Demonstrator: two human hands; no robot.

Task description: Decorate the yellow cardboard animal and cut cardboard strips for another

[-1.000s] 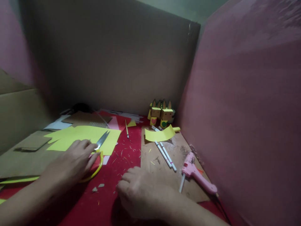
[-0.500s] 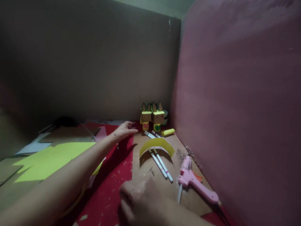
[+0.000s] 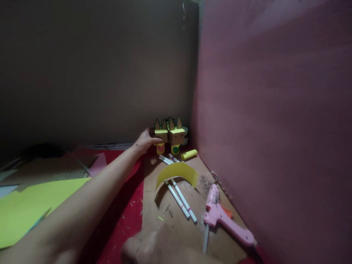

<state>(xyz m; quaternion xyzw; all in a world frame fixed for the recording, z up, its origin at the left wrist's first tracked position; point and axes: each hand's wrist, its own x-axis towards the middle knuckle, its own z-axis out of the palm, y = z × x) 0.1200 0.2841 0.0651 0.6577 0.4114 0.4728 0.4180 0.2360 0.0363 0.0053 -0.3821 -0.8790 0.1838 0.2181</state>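
Boxy cardboard figure (image 3: 163, 135), pink heart in front, stands upright.

I see a dim scene; the dark wall (image 3: 96, 73) sinks into shadow; the lower hand (image 3: 154, 245) blurs.

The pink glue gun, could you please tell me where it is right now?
In the head view, the pink glue gun lies at the right side of the brown board, right of the white markers, near the pink wall.
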